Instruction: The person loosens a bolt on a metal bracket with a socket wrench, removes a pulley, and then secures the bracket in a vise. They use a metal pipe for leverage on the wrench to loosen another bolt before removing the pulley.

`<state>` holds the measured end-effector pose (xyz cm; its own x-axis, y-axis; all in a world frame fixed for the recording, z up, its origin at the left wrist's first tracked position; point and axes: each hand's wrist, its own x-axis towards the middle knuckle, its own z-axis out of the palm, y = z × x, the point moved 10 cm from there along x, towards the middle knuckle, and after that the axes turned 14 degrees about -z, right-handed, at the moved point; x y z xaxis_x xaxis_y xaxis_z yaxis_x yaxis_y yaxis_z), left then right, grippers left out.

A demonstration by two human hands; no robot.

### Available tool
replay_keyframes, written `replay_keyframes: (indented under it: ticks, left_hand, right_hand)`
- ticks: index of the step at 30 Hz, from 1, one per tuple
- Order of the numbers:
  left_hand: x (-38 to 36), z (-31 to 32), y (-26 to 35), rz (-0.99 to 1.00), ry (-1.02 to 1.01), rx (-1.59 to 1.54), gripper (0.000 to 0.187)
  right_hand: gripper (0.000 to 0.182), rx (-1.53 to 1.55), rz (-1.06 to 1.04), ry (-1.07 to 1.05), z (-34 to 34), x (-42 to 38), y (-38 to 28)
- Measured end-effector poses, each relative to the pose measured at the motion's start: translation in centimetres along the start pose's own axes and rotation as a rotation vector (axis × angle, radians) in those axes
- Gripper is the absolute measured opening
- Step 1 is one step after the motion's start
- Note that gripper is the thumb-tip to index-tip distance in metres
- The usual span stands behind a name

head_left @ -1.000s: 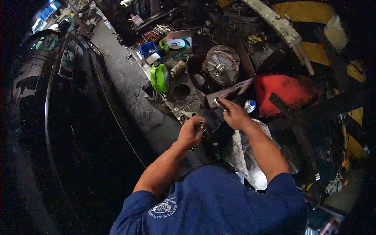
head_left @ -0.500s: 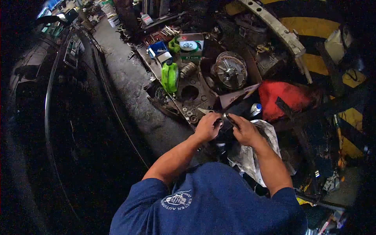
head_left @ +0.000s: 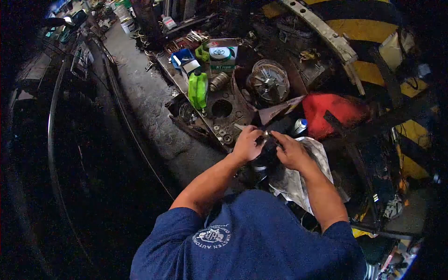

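My left hand (head_left: pixel 247 144) is closed, thumb and fingers curled round a small shiny metal part (head_left: pixel 266 134). Close beside it on the right, my right hand (head_left: pixel 292 153) is curled too, its index finger reaching to the same part. Whatever lies under the right fingers is dark and hard to make out. Below the right wrist spreads a stained white cloth (head_left: pixel 317 154). Just beyond the hands are a spray can with a blue cap (head_left: pixel 300 126) and, to the left, several small metal rings (head_left: pixel 227 138) on a dirty metal bench (head_left: pixel 233 116).
A green bottle (head_left: pixel 198 91), a Toyota AT fluid box (head_left: pixel 222 56) and a blue box (head_left: pixel 183 59) stand on the bench. A round finned metal part (head_left: pixel 269 83) sits in an open carton (head_left: pixel 275 111). Red cloth (head_left: pixel 331 114) lies right; a dark car (head_left: pixel 93 163) is left.
The view has shifted slightly, so the bench things appear a little further up and left. Both hands stay together at the metal part; the right index finger now stretches closer across it.
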<state>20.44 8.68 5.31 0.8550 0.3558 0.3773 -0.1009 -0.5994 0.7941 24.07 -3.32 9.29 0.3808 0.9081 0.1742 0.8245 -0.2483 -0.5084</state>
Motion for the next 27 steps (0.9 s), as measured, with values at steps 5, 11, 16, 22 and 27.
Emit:
replay_keyframes:
  ticks: [5, 11, 16, 22, 27]
  left_hand:
    - [-0.2, 1.0, -1.9, -0.153, -0.113, -0.058, 0.033]
    - [0.0, 1.4, -2.9, -0.367, -0.248, -0.151, 0.044]
    - [-0.1, 1.4, -2.9, -0.31, -0.191, -0.157, 0.045]
    - [0.1, 1.9, -3.7, -0.432, -0.232, -0.065, 0.052]
    - [0.3, 1.6, -2.5, -0.336, -0.247, -0.047, 0.053]
  right_hand:
    - [0.055, -0.019, -0.032, -0.011, 0.7, 0.4, 0.0]
    - [0.058, -0.106, -0.081, -0.089, 1.5, 1.6, 0.0]
    - [0.06, -0.223, -0.113, -0.226, 1.7, 1.9, -0.3]
    - [0.058, -0.202, -0.053, -0.2, 2.8, 1.2, 0.0]
    - [0.056, -0.191, -0.182, -0.268, 1.5, 2.0, 0.6]
